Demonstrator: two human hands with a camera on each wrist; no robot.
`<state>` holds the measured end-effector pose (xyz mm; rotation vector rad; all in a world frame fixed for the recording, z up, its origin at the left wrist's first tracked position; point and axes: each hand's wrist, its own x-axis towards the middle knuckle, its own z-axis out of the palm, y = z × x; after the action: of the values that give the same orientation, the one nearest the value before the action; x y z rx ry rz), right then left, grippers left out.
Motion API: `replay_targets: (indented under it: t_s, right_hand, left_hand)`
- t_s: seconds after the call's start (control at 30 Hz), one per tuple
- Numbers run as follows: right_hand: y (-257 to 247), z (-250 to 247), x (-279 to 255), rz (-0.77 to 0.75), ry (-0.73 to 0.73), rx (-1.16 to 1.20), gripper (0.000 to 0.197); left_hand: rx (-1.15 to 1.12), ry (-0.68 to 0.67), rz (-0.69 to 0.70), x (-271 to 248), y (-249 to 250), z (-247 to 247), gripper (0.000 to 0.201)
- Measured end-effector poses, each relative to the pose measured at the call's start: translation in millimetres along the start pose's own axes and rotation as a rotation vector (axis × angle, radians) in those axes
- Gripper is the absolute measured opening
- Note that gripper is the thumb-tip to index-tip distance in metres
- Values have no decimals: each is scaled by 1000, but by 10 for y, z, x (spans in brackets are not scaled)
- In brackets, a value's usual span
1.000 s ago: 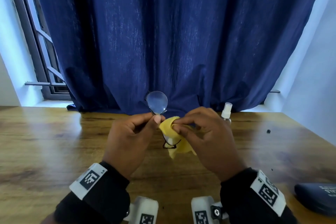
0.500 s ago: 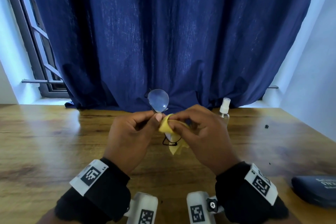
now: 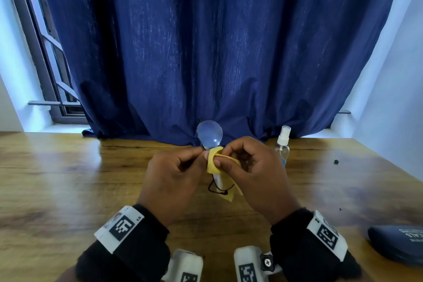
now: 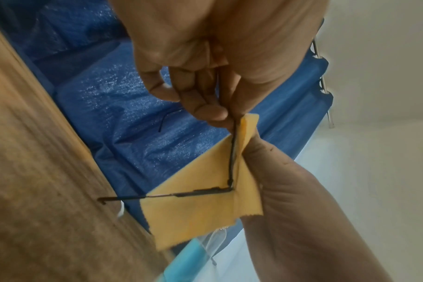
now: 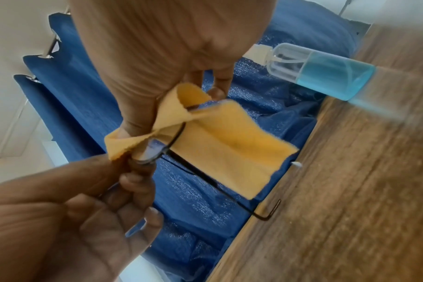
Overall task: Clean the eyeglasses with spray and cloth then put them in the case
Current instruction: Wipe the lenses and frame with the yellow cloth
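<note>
Thin black-framed eyeglasses (image 3: 210, 133) are held above the wooden table (image 3: 68, 185), one round lens sticking up. My left hand (image 3: 201, 155) pinches the frame near the bridge (image 4: 234, 122). My right hand (image 3: 217, 158) pinches a yellow cloth (image 3: 214, 161) folded over the other lens, which is mostly hidden. The cloth (image 5: 220, 145) wraps the lens rim and hangs down; a temple arm (image 5: 229, 190) juts out below it. In the left wrist view the cloth (image 4: 198, 206) drapes behind the frame's corner. A dark blue case (image 3: 398, 245) lies at the table's right front.
A clear spray bottle (image 3: 283, 144) with blue liquid stands just behind and right of my right hand, seen close in the right wrist view as the bottle (image 5: 321, 72). A blue curtain (image 3: 206, 52) hangs behind the table. A small dark speck (image 3: 336, 162) lies far right.
The right thumb and fingers have shifted on the cloth over the lens, bunching it more tightly. The hands and glasses stay in about the same place.
</note>
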<state>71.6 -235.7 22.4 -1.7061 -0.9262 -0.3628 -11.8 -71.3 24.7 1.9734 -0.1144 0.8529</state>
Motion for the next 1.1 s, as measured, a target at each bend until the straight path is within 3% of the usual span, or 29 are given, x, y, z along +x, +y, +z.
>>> replay_targets:
  t_s: [0.17,0.37,0.5,0.6,0.73,0.87,0.97,1.1]
  right_hand:
    - [29,-37,8,42,-111,-65,23]
    - [35,-23,5,75,-59,60,24]
    - [47,-19,1,77,-148,-55,26]
    - [64,-37,13,115,-102,-30,26]
    - [14,-6,-3,129,-19,95,24]
    - [-11,25,-20,124,-90,27,22]
    - [18,-8,-2,166,-31,5,14]
    - [30,-17,4,47,59,-82,2]
  left_hand:
    - [-66,101,-57,80,-62,-148,15]
    - [9,-15,-2,12,-28,-31,16]
    - [-73,78,-69,90,-94,-174,14]
    - [-75,82,-63,93,-64,-176,14]
    - [39,-18,-5,10,-3,-31,17]
    - [-45,84,-47,77,-62,-150,15]
    - [-60,106,-58,107,-86,-205,14]
    - [-20,72,-40,40,-49,-90,14]
